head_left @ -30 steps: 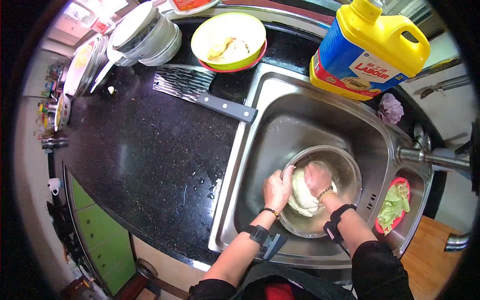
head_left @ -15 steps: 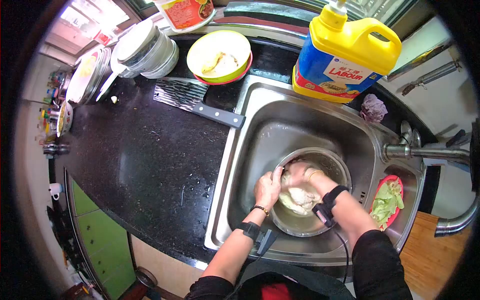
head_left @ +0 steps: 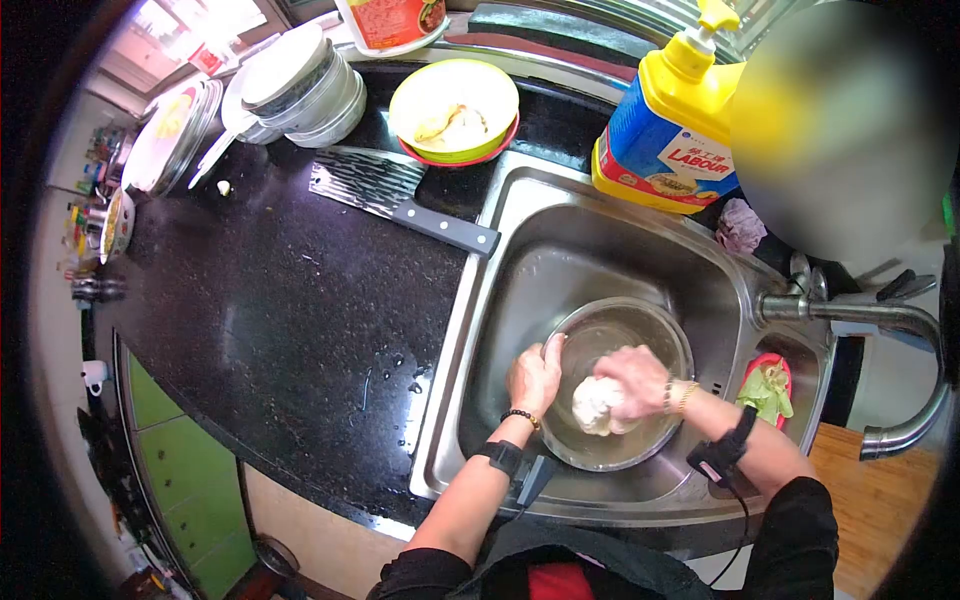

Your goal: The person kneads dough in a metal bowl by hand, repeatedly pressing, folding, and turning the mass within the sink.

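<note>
A round metal basin [head_left: 628, 322] holding water sits in the steel sink [head_left: 530, 270]. My left hand [head_left: 535, 378] is closed on the basin's left rim, thumb uppermost. Inside the basin is a white, lumpy cauliflower [head_left: 595, 406]. My right hand [head_left: 637, 380], somewhat blurred, curls over the cauliflower's right side; its fingertips are partly hidden.
A cleaver [head_left: 400, 200] lies left of the sink, its handle reaching the sink edge. Behind stand a yellow bowl [head_left: 455, 150] and a yellow-blue detergent jug [head_left: 655, 130]. The faucet [head_left: 850, 308] and a red basket [head_left: 785, 375] with green leaves are at right.
My right hand has drawn back right from near the left rim and now covers the cauliflower's right side. The cauliflower has turned, showing more white. My left hand stays on the rim.
</note>
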`<state>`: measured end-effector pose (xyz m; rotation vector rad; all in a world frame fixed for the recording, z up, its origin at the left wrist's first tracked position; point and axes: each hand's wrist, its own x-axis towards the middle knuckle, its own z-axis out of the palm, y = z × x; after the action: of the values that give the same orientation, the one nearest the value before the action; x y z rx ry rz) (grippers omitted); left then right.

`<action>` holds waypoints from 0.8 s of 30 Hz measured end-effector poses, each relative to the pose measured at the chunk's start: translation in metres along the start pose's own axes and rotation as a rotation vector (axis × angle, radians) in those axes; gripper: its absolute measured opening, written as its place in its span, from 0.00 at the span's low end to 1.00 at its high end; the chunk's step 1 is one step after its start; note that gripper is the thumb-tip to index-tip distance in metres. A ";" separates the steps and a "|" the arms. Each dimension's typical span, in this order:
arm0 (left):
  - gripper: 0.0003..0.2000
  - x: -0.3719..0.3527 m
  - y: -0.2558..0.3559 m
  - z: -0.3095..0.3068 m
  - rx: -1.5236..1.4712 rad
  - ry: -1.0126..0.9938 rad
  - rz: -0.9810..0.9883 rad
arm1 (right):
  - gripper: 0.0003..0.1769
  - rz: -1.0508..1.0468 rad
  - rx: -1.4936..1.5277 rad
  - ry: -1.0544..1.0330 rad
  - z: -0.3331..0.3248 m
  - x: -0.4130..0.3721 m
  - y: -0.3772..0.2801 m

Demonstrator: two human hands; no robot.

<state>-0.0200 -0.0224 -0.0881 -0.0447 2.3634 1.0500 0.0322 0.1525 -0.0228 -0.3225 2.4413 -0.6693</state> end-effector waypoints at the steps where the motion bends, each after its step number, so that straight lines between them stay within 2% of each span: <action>1: 0.28 0.000 -0.001 0.000 -0.010 -0.002 0.006 | 0.28 0.000 -0.003 -0.001 -0.002 -0.008 0.007; 3: 0.28 0.000 0.000 0.000 -0.027 -0.002 0.013 | 0.26 0.051 0.137 0.229 -0.004 -0.023 0.018; 4: 0.28 0.000 0.001 0.000 -0.020 -0.003 0.003 | 0.26 0.051 0.134 0.227 -0.004 -0.029 0.019; 7: 0.28 0.000 0.000 -0.002 -0.012 -0.010 -0.003 | 0.26 0.241 -0.013 0.334 -0.007 -0.049 0.013; 8: 0.28 0.000 0.000 -0.002 -0.013 -0.015 -0.002 | 0.26 0.249 -0.016 0.333 -0.011 -0.056 0.008; 10: 0.28 -0.001 0.003 -0.004 -0.010 -0.024 -0.010 | 0.27 0.367 -0.208 0.235 -0.018 -0.072 -0.002; 11: 0.28 -0.002 0.003 -0.005 -0.003 -0.027 -0.019 | 0.28 0.472 -0.208 0.143 -0.018 -0.078 -0.008; 12: 0.29 -0.002 0.003 -0.005 -0.014 -0.018 -0.027 | 0.28 0.490 -0.218 0.143 -0.012 -0.081 -0.010; 14: 0.29 0.000 0.000 -0.004 -0.033 -0.050 -0.050 | 0.25 0.498 -0.262 0.042 0.008 -0.088 -0.005; 15: 0.30 0.001 0.004 -0.007 -0.090 -0.120 -0.059 | 0.22 0.637 -0.252 -0.119 0.015 -0.083 -0.011; 16: 0.31 0.002 0.007 -0.005 -0.003 -0.112 -0.088 | 0.17 0.688 -0.206 -0.140 0.029 -0.081 -0.012; 17: 0.30 0.003 0.007 -0.003 0.022 -0.119 -0.100 | 0.16 0.726 -0.120 -0.060 0.051 -0.082 -0.011; 18: 0.30 -0.001 0.007 -0.001 -0.066 -0.059 -0.049 | 0.13 0.724 -0.097 -0.086 0.042 -0.077 -0.028; 19: 0.30 0.011 -0.014 0.012 -0.092 -0.041 -0.024 | 0.12 0.706 -0.109 -0.028 0.070 -0.072 -0.016; 20: 0.29 0.005 0.000 0.002 -0.076 -0.088 -0.063 | 0.12 0.695 -0.124 -0.091 0.079 -0.060 -0.013; 21: 0.28 -0.003 0.009 0.001 -0.131 -0.001 0.012 | 0.13 0.717 -0.085 -0.026 0.076 -0.056 -0.018; 22: 0.27 0.002 -0.002 0.008 -0.112 0.064 0.105 | 0.14 0.724 -0.040 0.041 0.073 -0.054 -0.024; 24: 0.27 0.005 -0.004 0.007 0.000 0.026 0.092 | 0.14 0.735 -0.070 0.036 0.084 -0.044 -0.022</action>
<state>-0.0201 -0.0195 -0.0970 0.0509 2.4083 1.0987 0.1190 0.1172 -0.0496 0.5467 2.3693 -0.2609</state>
